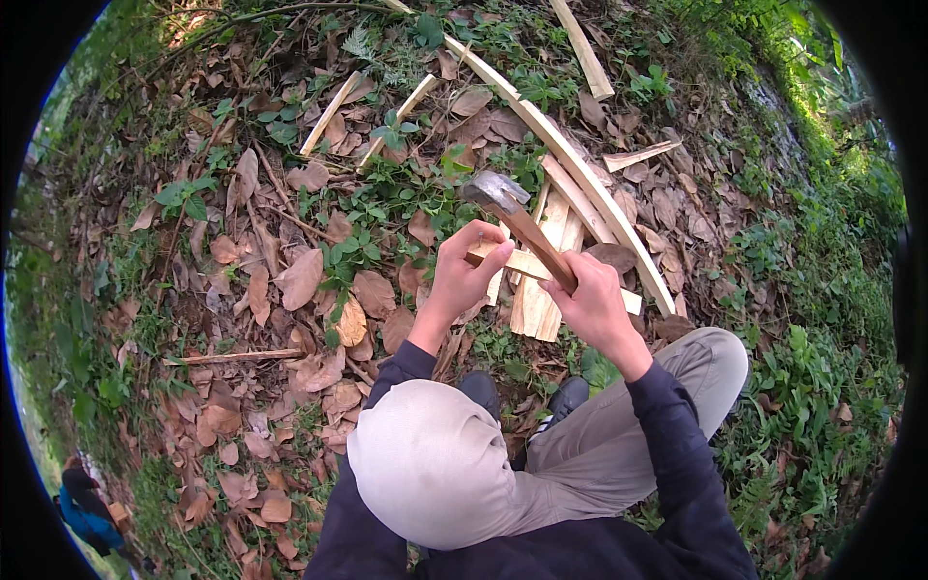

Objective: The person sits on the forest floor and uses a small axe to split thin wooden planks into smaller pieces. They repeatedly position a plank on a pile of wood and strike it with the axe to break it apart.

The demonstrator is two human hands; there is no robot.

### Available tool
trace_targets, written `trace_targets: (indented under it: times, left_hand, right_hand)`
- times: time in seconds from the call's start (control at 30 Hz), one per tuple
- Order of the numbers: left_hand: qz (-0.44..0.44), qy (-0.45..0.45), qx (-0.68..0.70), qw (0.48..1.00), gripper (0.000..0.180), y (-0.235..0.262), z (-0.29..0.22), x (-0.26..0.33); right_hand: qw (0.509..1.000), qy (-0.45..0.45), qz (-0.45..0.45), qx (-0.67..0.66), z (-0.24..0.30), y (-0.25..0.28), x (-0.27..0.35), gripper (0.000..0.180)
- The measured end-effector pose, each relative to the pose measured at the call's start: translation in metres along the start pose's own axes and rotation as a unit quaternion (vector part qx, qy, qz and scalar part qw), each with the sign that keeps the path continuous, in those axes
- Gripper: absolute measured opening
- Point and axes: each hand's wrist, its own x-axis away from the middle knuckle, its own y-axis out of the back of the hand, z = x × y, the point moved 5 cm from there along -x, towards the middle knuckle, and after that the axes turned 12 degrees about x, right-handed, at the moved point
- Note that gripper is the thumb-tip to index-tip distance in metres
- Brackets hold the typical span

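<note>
Left hand (464, 269): reaches up and forward from lower left, wrist roughly straight, back of hand outward; fingers closed around left end of short strip (523, 263), thumb laid along top toward the right. Small thin bit between thumb and index, too small to tell what. Right hand (592, 302): comes in from lower right, elbow out, forearm angled up and left; fingers wrapped on lower handle of hammer (530, 230), gripping firmly. Hammer slants up-left, head beyond the left fingertips, handle crossing over the strip in this view. Strip lies crosswise over planks (537, 317) on the ground, between and just ahead of the hands, right end poking out past right hand. Both sleeves (682, 435) dark, down to near the wrists. Knees bent, trousers (425, 464) pale, shoes (568, 398) dark, below the planks. Long curved-looking strip (619, 217) right of planks, more offcuts (330, 113) farther out on leaf litter (302, 280); another person (89, 517) at far lower left edge
</note>
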Motion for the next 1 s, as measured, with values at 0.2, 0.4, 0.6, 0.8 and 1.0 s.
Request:
trace_targets:
  times: [0.2,0.4,0.6,0.8,1.0]
  left_hand:
    - [0.012,-0.016,0.008,1.000,0.014,0.002,0.003,-0.002]
    - [0.025,0.074,0.086,0.993,0.016,0.004,0.002,-0.001]
    - [0.030,0.006,0.072,0.997,0.018,0.008,0.005,-0.001]
    - [0.035,-0.002,0.072,0.997,0.018,0.007,0.001,-0.001]
    - [0.038,-0.008,0.066,0.997,0.018,0.010,-0.001,0.000]
  right_hand:
    - [1.000,-0.009,0.014,0.000,0.004,0.002,0.001,0.028]
    - [0.999,-0.029,0.034,-0.008,0.009,0.004,0.000,0.029]
    - [1.000,-0.017,0.016,-0.021,0.014,0.003,-0.001,0.026]
    - [0.999,-0.026,0.017,-0.016,0.012,0.001,0.001,0.026]
    - [0.995,-0.003,-0.081,-0.053,0.017,0.010,0.001,0.026]
